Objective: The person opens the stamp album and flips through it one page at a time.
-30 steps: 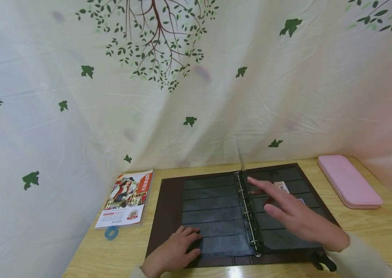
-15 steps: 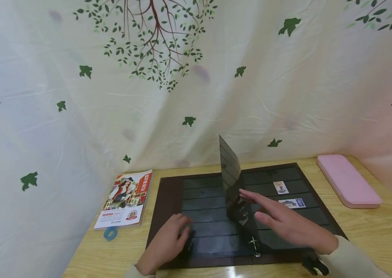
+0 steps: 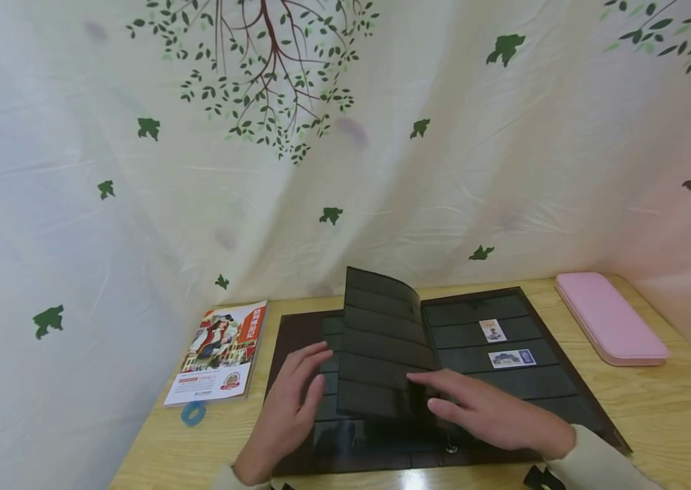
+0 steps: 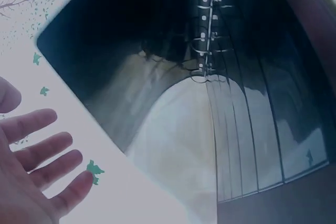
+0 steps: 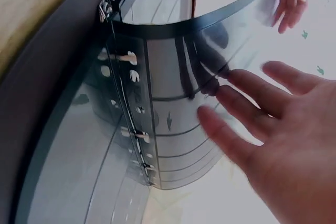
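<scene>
Head view, album [image 3: 297,333]: laid flat on the counter [image 3: 657,429] before you, one black page [image 3: 382,340] raised and curving.
Head view, your right hand [image 3: 492,412]: fingers extended, touching that page.
Head view, your left hand [image 3: 286,401]: fingers relaxed beside it.
Left wrist view: your left fingers spread, apart from the page.
Right wrist view: your right fingers extended against the page.

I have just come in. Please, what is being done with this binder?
A person is handling the pages of an open ring binder. One black page stands raised and curved over the left side. The right hand touches it with straight fingers; the left hand is open near its outer edge. Two small stamps lie on the right side.
</scene>
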Tool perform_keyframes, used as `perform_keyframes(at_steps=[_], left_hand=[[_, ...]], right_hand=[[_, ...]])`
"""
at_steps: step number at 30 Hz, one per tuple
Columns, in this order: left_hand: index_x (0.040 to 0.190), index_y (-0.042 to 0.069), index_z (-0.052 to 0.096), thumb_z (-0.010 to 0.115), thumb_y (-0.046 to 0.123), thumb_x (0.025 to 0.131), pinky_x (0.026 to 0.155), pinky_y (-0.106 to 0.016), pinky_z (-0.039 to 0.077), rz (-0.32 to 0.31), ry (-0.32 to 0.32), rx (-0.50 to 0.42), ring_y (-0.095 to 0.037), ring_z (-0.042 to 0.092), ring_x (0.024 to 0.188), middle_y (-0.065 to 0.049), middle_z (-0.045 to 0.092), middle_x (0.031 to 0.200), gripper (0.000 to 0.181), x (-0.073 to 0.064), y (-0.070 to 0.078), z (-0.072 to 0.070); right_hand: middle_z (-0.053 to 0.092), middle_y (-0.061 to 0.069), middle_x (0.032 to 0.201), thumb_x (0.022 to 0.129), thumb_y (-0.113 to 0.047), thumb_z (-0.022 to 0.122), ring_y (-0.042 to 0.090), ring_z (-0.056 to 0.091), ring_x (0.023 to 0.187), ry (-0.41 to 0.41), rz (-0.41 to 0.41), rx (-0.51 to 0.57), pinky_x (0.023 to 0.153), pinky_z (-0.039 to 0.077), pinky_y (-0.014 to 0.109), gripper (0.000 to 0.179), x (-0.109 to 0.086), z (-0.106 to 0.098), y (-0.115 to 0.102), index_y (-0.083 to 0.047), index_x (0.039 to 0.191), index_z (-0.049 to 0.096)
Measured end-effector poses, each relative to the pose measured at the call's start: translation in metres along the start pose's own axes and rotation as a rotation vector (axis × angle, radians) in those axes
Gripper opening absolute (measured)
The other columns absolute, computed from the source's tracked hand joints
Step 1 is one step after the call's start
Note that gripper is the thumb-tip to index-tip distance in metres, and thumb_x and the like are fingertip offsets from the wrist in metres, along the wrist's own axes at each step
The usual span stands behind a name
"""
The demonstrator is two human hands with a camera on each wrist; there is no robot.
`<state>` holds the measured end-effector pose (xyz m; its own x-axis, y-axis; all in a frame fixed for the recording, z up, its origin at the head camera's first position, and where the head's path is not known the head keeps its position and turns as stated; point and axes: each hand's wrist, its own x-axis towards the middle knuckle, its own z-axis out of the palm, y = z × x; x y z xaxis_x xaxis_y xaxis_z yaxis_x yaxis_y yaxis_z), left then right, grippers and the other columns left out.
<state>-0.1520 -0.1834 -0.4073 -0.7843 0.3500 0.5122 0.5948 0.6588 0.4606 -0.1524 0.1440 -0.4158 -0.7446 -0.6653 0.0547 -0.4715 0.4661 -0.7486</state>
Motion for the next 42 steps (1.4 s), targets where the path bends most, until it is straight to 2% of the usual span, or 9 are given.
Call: perform_keyframes(at_steps=[4, 11, 14, 20, 23, 26, 30, 33, 42], left_hand=[[0.126, 0.016, 0.06, 0.054, 0.013, 0.096, 0.098, -0.046, 0.036, 0.038, -0.071, -0.017, -0.01, 0.038, 0.128, 0.003, 0.047, 0.138, 0.031, 0.001, 0.004, 0.001], [0.124, 0.016, 0.062, 0.053, 0.02, 0.097, 0.098, -0.041, 0.039, 0.072, -0.374, -0.003, -0.014, 0.047, 0.122, 0.004, 0.056, 0.128, 0.028, -0.002, 0.002, 0.014], [0.124, 0.015, 0.061, 0.052, 0.02, 0.098, 0.096, -0.039, 0.041, 0.073, -0.443, 0.014, -0.015, 0.049, 0.12, 0.003, 0.058, 0.124, 0.028, -0.004, -0.002, 0.022], [0.128, 0.015, 0.059, 0.049, 0.026, 0.099, 0.093, -0.036, 0.044, 0.013, -0.545, 0.014, -0.014, 0.052, 0.116, 0.003, 0.058, 0.125, 0.032, -0.009, -0.005, 0.033], [0.131, 0.017, 0.056, 0.048, 0.03, 0.1, 0.093, -0.036, 0.043, 0.002, -0.587, 0.028, -0.014, 0.051, 0.118, 0.002, 0.057, 0.128, 0.035, -0.011, -0.007, 0.036], [0.134, 0.018, 0.054, 0.046, 0.033, 0.1, 0.094, -0.036, 0.042, -0.008, -0.618, 0.035, -0.015, 0.05, 0.119, 0.002, 0.055, 0.13, 0.037, -0.012, -0.008, 0.038], [0.135, 0.019, 0.053, 0.044, 0.037, 0.101, 0.094, -0.036, 0.042, -0.013, -0.626, 0.038, -0.015, 0.049, 0.12, 0.002, 0.054, 0.131, 0.039, -0.012, -0.008, 0.038], [0.134, 0.019, 0.053, 0.044, 0.037, 0.101, 0.094, -0.036, 0.042, -0.006, -0.62, 0.043, -0.015, 0.049, 0.12, 0.002, 0.054, 0.131, 0.039, -0.013, -0.007, 0.039], [0.134, 0.019, 0.053, 0.045, 0.036, 0.101, 0.095, -0.037, 0.042, -0.006, -0.615, 0.037, -0.015, 0.048, 0.121, 0.002, 0.053, 0.133, 0.039, -0.013, -0.007, 0.038]], right_hand=[[0.042, -0.007, 0.142, 0.102, -0.04, 0.038, 0.02, 0.04, 0.128, -0.035, 0.016, -0.04, 0.099, 0.037, 0.046, 0.044, 0.001, 0.004, 0.0, -0.026, 0.144, 0.042], [0.043, -0.005, 0.141, 0.101, -0.046, 0.036, 0.022, 0.04, 0.129, -0.046, 0.009, -0.077, 0.098, 0.036, 0.05, 0.046, 0.004, 0.007, 0.002, -0.026, 0.14, 0.047], [0.045, -0.005, 0.14, 0.101, -0.045, 0.036, 0.021, 0.042, 0.127, -0.044, 0.012, -0.073, 0.098, 0.037, 0.049, 0.045, 0.003, 0.007, 0.003, -0.026, 0.139, 0.048], [0.051, -0.004, 0.125, 0.101, -0.042, 0.04, 0.013, 0.051, 0.108, 0.017, 0.015, -0.035, 0.088, 0.045, 0.037, 0.044, 0.002, 0.001, 0.001, -0.017, 0.135, 0.052], [0.052, -0.003, 0.123, 0.1, -0.044, 0.041, 0.013, 0.052, 0.106, 0.046, 0.062, -0.014, 0.086, 0.046, 0.037, 0.047, 0.002, -0.001, 0.003, -0.014, 0.134, 0.051], [0.051, 0.002, 0.127, 0.099, -0.046, 0.041, 0.019, 0.052, 0.111, 0.08, 0.139, -0.007, 0.088, 0.045, 0.044, 0.051, 0.003, 0.0, 0.01, -0.012, 0.137, 0.047], [0.046, 0.014, 0.137, 0.098, -0.05, 0.041, 0.034, 0.043, 0.125, 0.085, 0.273, -0.015, 0.096, 0.034, 0.057, 0.061, 0.002, 0.002, 0.018, -0.008, 0.142, 0.041], [0.043, 0.016, 0.14, 0.096, -0.054, 0.041, 0.042, 0.033, 0.13, 0.057, 0.344, -0.023, 0.097, 0.027, 0.063, 0.066, 0.001, 0.004, 0.022, -0.009, 0.145, 0.037], [0.043, 0.016, 0.14, 0.094, -0.058, 0.042, 0.042, 0.032, 0.13, 0.023, 0.366, -0.046, 0.096, 0.027, 0.065, 0.071, -0.001, 0.008, 0.024, -0.013, 0.148, 0.032]])
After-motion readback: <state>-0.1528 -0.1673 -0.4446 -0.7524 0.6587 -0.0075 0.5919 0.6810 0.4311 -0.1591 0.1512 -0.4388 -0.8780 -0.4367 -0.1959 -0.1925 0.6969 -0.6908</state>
